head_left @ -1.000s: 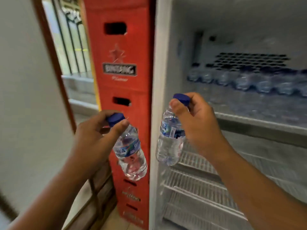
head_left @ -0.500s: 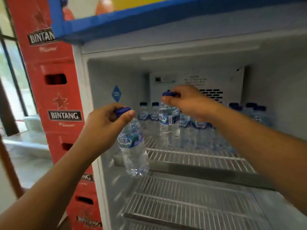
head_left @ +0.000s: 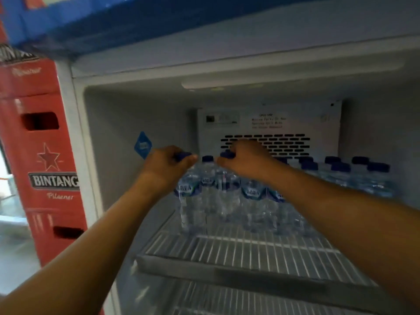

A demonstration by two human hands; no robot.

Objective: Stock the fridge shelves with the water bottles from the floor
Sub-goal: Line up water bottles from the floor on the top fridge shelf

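Observation:
Both hands reach deep into the open fridge over its top wire shelf [head_left: 238, 246]. My left hand [head_left: 166, 167] grips the blue cap of a clear water bottle [head_left: 189, 201] that stands at the left end of the front row. My right hand [head_left: 243, 160] grips the cap of a second water bottle [head_left: 227, 196], just right of the first and slightly farther back. Whether either bottle's base rests on the shelf is blurred. Several more blue-capped bottles [head_left: 354, 176] fill the back of the shelf to the right.
The front half of the top shelf is bare wire. A lower wire shelf [head_left: 227, 298] shows beneath it. Stacked red Bintang crates [head_left: 43, 167] stand tight against the fridge's left wall. The vented back panel [head_left: 268, 142] is behind the bottles.
Both hands have carried their bottles up from beside the crates and deeper into the fridge, to the row at the back left of the top shelf. The view moved closer.

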